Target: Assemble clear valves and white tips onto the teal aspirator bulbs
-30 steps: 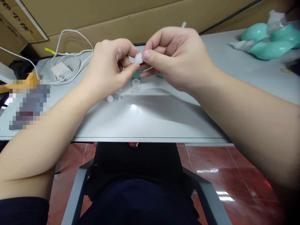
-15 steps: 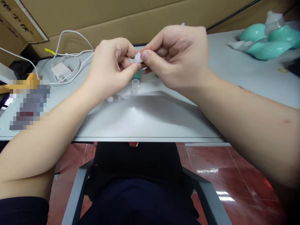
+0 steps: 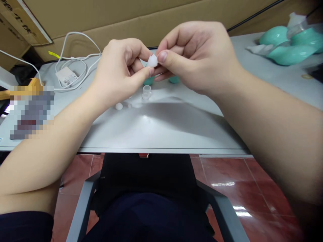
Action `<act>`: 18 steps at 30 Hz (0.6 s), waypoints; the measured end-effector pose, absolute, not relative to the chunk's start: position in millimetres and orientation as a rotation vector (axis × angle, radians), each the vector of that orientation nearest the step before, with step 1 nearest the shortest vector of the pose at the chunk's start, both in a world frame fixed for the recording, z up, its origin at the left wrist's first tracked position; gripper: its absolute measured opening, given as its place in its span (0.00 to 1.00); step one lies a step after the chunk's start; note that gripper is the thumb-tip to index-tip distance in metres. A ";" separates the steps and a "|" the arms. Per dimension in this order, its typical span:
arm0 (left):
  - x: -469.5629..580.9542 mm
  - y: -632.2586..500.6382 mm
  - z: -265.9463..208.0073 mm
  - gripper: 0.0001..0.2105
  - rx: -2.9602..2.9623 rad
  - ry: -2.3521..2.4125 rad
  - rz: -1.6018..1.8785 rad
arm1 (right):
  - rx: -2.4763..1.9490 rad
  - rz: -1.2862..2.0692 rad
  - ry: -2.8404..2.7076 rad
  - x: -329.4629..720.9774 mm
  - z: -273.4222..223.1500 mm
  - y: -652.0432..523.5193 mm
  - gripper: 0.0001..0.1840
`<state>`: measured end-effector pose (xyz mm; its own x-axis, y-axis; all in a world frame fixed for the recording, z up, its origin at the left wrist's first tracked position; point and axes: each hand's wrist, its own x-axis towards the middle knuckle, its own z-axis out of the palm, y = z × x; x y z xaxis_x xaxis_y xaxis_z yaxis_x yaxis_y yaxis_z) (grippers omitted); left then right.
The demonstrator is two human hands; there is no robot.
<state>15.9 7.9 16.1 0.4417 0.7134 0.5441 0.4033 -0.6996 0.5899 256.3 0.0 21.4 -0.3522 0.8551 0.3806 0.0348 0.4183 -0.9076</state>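
So both hands were near the top middle of the frame, above the table (image 3: 161, 134), sharing one little white piece (image 3: 152, 62): the left hand (image 3: 118, 65) had its fingers pinched on it from the left, and the right hand (image 3: 202, 57) had its fingers clamped on the right edge. Below them stood a small clear cup (image 3: 146, 92), with a white bit (image 3: 119, 106) off to its lower left. Some shiny teal things (image 3: 291, 54) lay bunched at the upper right.
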 end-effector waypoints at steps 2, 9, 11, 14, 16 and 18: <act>18.8 4.4 17.6 0.21 2.364 0.960 1.153 | -0.786 1.085 -1.678 255.4 21.1 -0.5 0.34; 38.2 -14.3 28.1 0.24 2.502 0.911 1.005 | -0.898 0.975 -1.708 256.5 17.3 2.7 0.27; 40.9 -21.2 31.2 0.23 2.517 0.895 1.000 | -0.959 0.835 -1.805 259.5 20.0 1.4 0.21; 36.6 -27.0 33.1 0.22 2.532 0.884 0.999 | -1.020 0.800 -1.946 263.6 25.7 -0.7 0.14; 27.5 -24.8 33.2 0.20 2.542 0.885 0.993 | -1.054 0.847 -2.045 266.1 27.8 0.7 0.13; 15.6 -17.8 33.0 0.16 2.559 0.886 0.977 | -1.069 0.825 -2.186 269.5 27.3 5.1 0.15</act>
<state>15.6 -17.8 33.0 0.5873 0.6260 0.5130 0.4496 -0.7794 0.4364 269.5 5.1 27.3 -0.5217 0.8256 0.2150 0.4778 0.4915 -0.7281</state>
